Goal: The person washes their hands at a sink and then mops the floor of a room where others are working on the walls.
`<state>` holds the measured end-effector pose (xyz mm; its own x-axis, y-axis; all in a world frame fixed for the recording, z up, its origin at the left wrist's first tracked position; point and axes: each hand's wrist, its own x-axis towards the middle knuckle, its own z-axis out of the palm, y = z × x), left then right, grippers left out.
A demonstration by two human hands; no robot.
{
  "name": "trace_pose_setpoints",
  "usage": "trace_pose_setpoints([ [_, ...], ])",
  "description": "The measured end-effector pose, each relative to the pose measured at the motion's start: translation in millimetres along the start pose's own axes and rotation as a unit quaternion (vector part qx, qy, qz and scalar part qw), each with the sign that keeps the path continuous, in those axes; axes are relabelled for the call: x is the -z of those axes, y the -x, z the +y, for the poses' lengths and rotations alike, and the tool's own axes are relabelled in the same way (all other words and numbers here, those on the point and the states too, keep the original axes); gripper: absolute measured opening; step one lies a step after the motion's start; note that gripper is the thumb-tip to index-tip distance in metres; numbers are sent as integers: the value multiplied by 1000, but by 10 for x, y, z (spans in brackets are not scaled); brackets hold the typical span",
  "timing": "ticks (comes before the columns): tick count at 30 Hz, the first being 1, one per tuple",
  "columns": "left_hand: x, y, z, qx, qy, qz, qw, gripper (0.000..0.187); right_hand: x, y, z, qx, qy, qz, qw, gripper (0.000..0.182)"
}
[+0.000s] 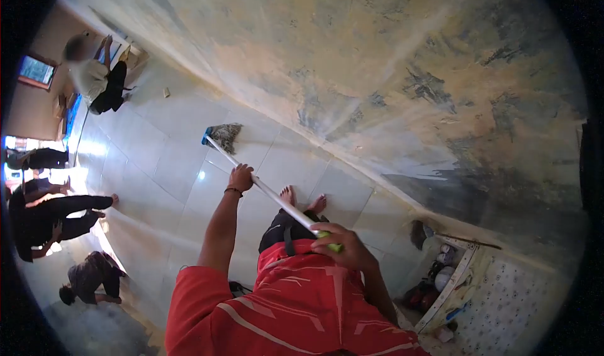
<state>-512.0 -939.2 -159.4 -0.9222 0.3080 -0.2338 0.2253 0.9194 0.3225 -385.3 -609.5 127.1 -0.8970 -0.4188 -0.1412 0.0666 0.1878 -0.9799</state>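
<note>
A mop with a long pale handle (277,200) runs diagonally in front of my body. Its grey string head (224,137), joined by a blue fitting, lies on the tiled floor (170,173). My left hand (240,178) is wrapped round the upper-middle part of the handle as seen here, nearer the mop head. Around the other end, by the green grip (329,242) at my waist, my right hand (343,246) is closed. My bare feet stand on the tiles beside the handle.
A stained wall (402,91) runs along the right. One person (94,79) crouches at the upper left; several others are by the bright doorway at the left. A small block (167,92) lies on the floor. At the lower right is a shelf (448,287) holding items.
</note>
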Motion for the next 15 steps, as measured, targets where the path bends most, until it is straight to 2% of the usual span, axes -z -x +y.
trace_pose_setpoints([
  [2, -165, 87, -53, 57, 16, -28, 998, 37, -12, 5, 3, 18, 42, -59, 997, 17],
  [4, -273, 129, 136, 26, -6, 77, 997, 34, 173, 69, -3, 58, 32, -51, 997, 17],
  [5, -484, 38, 90, -44, 6, 29, 999, 30, 307, 153, -17, 54, 21, -31, 998, 17],
  [6, -37, 28, 549, -9, 81, -28, 996, 24, 447, 268, -40, 47, 9, -11, 999, 18],
  [7, 19, -34, 774, -50, 96, -51, 993, 20, 626, 391, -85, 45, -5, 32, 998, 16],
  [8, -75, -70, 995, -70, 96, 3, 993, 17, 816, 511, -161, 43, -17, 74, 996, 15],
  [9, -71, -147, 1201, -163, 82, -34, 983, 24, 952, 651, -300, 30, -63, 140, 988, 17],
  [10, 100, -186, 1542, -187, 84, -60, 977, 33, 1074, 796, -413, 18, -110, 204, 973, 23],
  [11, 280, -185, 1868, -210, 126, -76, 967, 32, 1216, 927, -422, 93, -38, 244, 965, 29],
  [12, 137, -235, 2080, -256, 137, -66, 955, 33, 1370, 1076, -407, 167, 34, 282, 944, 37],
  [14, 233, -215, 2643, -333, 197, -64, 920, 28, 1707, 1535, -359, 275, 72, 314, 906, 34],
  [15, 137, -224, 2854, -369, 249, -66, 893, 28, 1811, 1736, -441, 286, 105, 329, 894, 34],
])
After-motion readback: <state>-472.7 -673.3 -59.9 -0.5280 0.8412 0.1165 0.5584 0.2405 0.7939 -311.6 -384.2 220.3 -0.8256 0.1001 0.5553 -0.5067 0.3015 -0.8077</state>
